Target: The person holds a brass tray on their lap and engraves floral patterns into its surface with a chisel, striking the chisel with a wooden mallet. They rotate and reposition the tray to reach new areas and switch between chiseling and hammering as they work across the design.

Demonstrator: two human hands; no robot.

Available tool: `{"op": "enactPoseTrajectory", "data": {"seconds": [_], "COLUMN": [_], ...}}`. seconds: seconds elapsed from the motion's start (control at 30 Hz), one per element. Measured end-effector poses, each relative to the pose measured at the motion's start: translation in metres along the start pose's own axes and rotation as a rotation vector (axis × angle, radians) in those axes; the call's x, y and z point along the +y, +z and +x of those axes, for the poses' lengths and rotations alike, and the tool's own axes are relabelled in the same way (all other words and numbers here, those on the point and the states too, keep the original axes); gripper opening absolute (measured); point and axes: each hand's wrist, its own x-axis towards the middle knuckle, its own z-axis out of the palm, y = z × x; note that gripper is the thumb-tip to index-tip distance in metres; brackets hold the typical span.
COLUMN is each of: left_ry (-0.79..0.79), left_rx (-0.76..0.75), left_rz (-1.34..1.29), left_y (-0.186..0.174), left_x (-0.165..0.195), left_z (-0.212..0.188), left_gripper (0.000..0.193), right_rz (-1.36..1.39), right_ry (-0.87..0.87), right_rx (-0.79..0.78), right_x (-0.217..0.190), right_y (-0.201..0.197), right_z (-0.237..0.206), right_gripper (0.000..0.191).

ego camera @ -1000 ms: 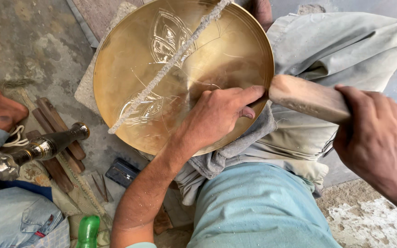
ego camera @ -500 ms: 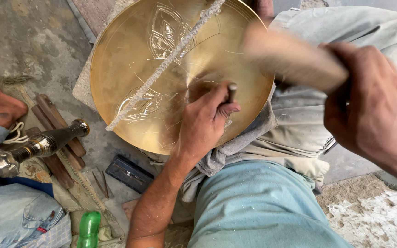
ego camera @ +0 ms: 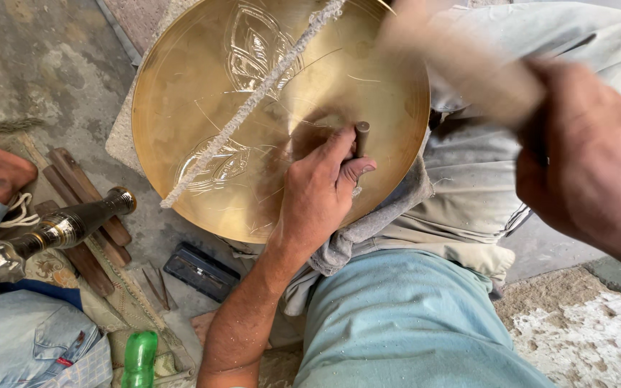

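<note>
A thin punch [ego camera: 361,136] is pinched upright in the left hand [ego camera: 319,194], whose grip is pressed together around it, thumb on one side, fingers curled on the other. The punch tip is set on the brass plate [ego camera: 203,93], just right of the plate's middle, and the heel of the hand is rested on the plate's lower rim. The right hand [ego camera: 591,162] is closed around a wooden mallet [ego camera: 461,61], which is blurred and is held above the plate's right edge.

The plate is propped on the person's lap, with a grey cloth [ego camera: 389,215] tucked under its lower right rim. Leaf patterns are seen engraved on the plate, and a pale cord [ego camera: 253,100] is laid across it from upper right to lower left.

Left of the plate, on the floor, a dark metal tool [ego camera: 59,230] and wooden strips [ego camera: 80,187] are laid. Below the plate a small black box [ego camera: 201,270] is placed, and further below a green bottle [ego camera: 139,357].
</note>
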Motion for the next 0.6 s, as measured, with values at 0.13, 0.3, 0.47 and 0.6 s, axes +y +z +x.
{"op": "enactPoseTrajectory", "data": {"seconds": [0.13,0.3,0.47,0.6], "left_ry": [0.028,0.052,0.073,0.138], "left_rx": [-0.033,-0.088,-0.181,-0.203], "left_rz": [-0.019,-0.012,0.009,-0.034], "left_y": [-0.001,-0.004,-0.009,-0.013], "left_x": [-0.001,0.002,0.007,0.009], "left_z": [0.004,0.009,0.015,0.018], "left_gripper": [0.042,0.038,0.035,0.039], "right_rz": [-0.079,-0.197,-0.106,0.443], "right_ry": [-0.255,-0.354,-0.200,0.048], "right_rx": [0.256,0.306,0.259,0.181], "right_x": [0.007,0.012,0.014,0.011], "right_y": [0.007,0.014,0.022,0.040], "right_z": [-0.007,-0.016,-0.027,-0.036], "right_gripper": [0.055,0.055,0.055,0.056]}}
